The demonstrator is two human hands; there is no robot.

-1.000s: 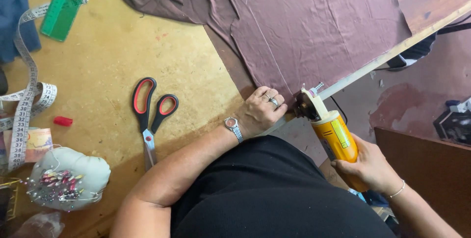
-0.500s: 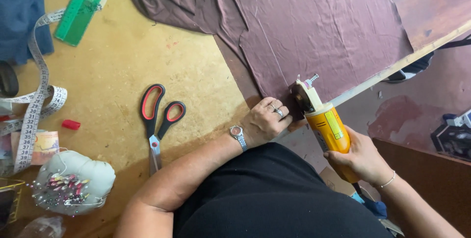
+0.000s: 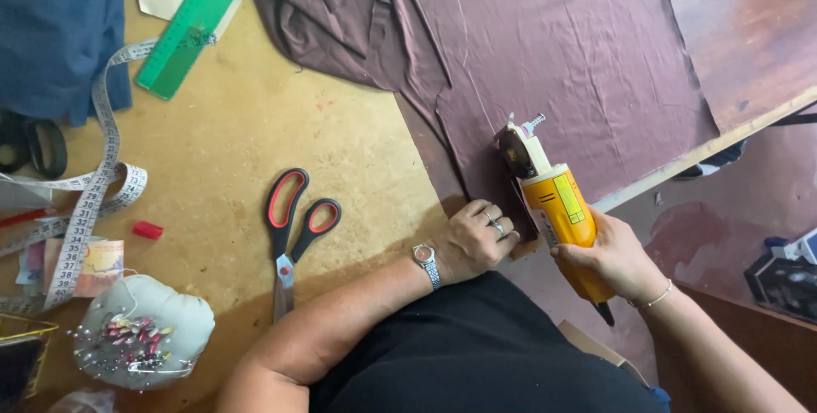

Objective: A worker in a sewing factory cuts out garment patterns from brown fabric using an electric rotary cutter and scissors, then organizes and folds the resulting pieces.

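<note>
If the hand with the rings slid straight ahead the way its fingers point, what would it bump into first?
The left hand lies flat at the edge of the maroon cloth, fingers pointing right toward the yellow electric cutter that the right hand grips. It would probably meet the cutter's base first, which sits right beside its fingertips.

I see one label: a small yellow rectangular sticker (image 3: 568, 200) on the orange body of the electric cutter (image 3: 557, 209), facing upward, above the fingers of my right hand (image 3: 617, 255) gripping the tool.
</note>
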